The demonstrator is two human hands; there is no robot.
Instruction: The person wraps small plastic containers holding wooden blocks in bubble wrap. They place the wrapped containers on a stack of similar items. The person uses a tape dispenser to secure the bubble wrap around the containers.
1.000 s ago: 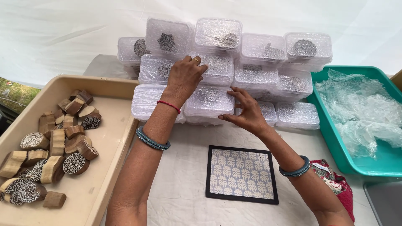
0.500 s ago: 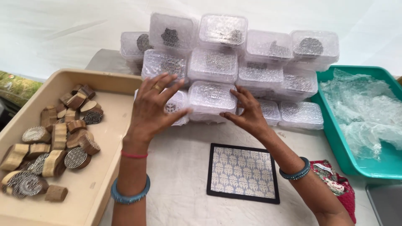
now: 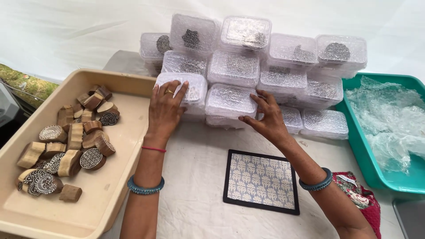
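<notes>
Two hands meet the stack of clear plastic boxes (image 3: 261, 66) in my head view. My left hand (image 3: 164, 110) lies flat, fingers spread, against the lower left box (image 3: 191, 88), gripping nothing. My right hand (image 3: 268, 119) touches the neighbouring box (image 3: 228, 102) with loose fingers. Beside them on the worktop (image 3: 195, 199) sits a beige tray (image 3: 128, 132) holding carved wooden blocks (image 3: 71, 141).

Clear glossy plastic boxes (image 3: 230, 99) lined with bubble wrap, matt carved wooden blocks (image 3: 73, 141), smooth beige plastic tray (image 3: 110, 186), rumpled white cloth (image 3: 195, 199), crinkled shiny wrap (image 3: 389, 119)
</notes>
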